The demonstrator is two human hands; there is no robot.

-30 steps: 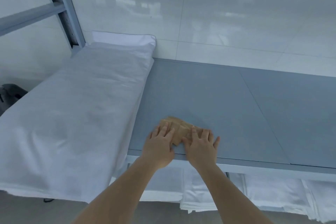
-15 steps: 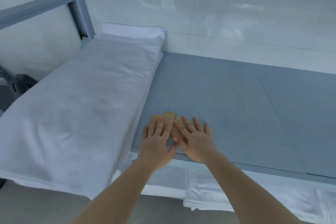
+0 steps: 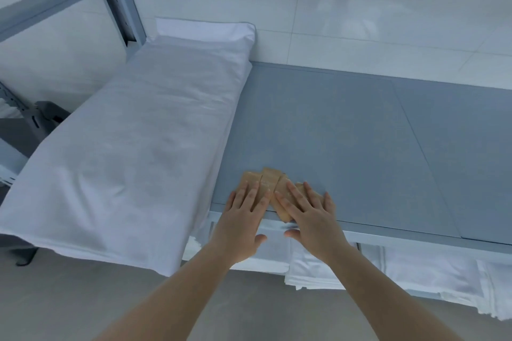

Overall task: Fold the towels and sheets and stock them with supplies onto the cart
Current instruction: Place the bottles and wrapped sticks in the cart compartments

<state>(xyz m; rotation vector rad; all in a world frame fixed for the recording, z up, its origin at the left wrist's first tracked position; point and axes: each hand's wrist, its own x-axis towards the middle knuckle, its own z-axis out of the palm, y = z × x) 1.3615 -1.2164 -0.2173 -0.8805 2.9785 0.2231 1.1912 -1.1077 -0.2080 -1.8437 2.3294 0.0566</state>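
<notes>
Two hands flat, fingers straight, on tan packets [image 3: 267, 184] fanned at the front edge of the blue-grey shelf [image 3: 346, 147]. Left hand [image 3: 243, 225] presses the left packets; right hand [image 3: 311, 223] presses the right ones. Folded white sheet [image 3: 124, 152] lies just left of the left hand. White linen stacks [image 3: 401, 271] sit below the hands.

Left hand [image 3: 240, 225] and right hand [image 3: 313, 223] lie flat, fingers straight, on tan packets [image 3: 268, 180] at the grey shelf [image 3: 346, 133] front edge. A white folded sheet [image 3: 130, 147] lies at 9 o'clock; folded white linens [image 3: 401, 268] sit below at 5 o'clock.
</notes>
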